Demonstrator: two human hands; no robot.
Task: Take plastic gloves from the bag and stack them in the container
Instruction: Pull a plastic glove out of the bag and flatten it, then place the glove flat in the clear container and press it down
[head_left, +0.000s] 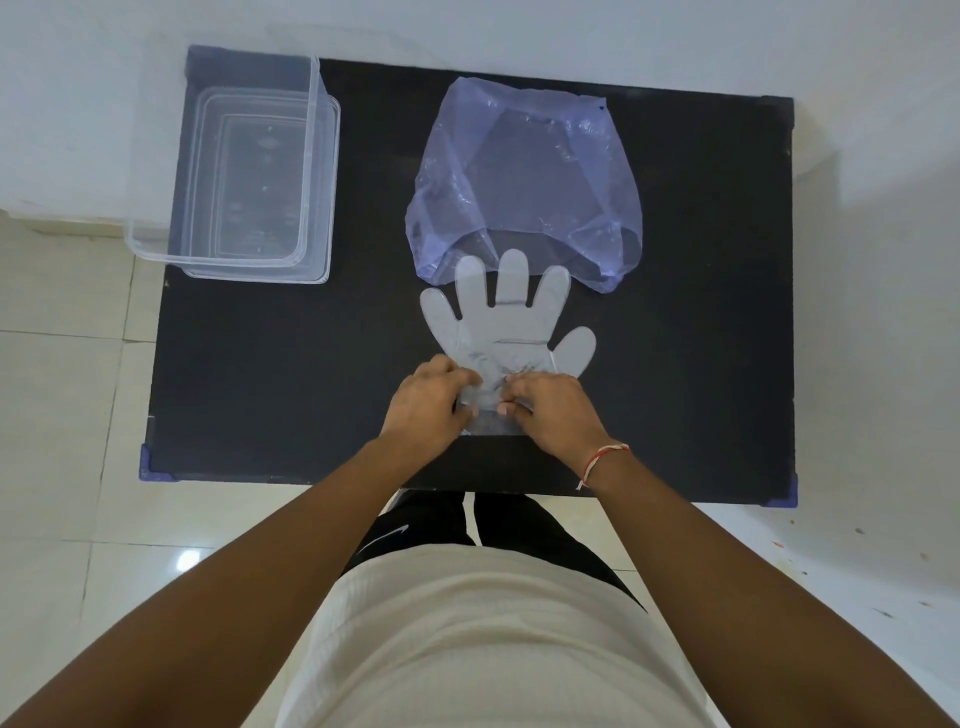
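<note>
Head cam, so we're looking down at the black table (260, 364). Clear container (234, 176) sits on its far left corner, bluish bag (524, 171) mid-table, lots of bare table either side. Plastic glove (506, 327) lies flat just out of the bag's mouth. Our left hand (428, 402) and right hand (553, 410) pinch its cuff near the front edge, fingers curled.

Black table on a pale tiled floor
The table (249, 374) has blue corner guards (147, 464); the glossy floor tiles (78, 395) reflect light, and a white wall (519, 31) stands behind.
</note>
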